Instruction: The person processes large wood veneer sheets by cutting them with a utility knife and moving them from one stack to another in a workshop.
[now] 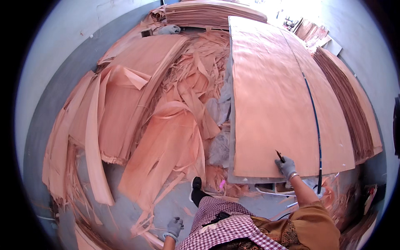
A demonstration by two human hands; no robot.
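Note:
My right hand (286, 167), in a grey glove, is closed around a slim dark pointed tool (279, 156) with its tip up and to the left. This hand is over the near edge of a wide, smooth, pinkish-tan veneer sheet (271, 104) on top of a stack. Along the sheet's right part lies a long thin dark rod (312, 108), its thick end overhanging the near edge. My left hand (174, 227), also gloved in grey, hangs low beside my checked apron (225, 231). Its fingers are curled, with nothing visible in them.
Torn veneer strips (166, 146) litter the floor ahead and to the left. A draped veneer pile (125, 112) stands on the left. Another veneer stack (348, 100) is at the right wall, with one more (212, 14) at the back. Clear plastic film (221, 143) bunches beside the main stack.

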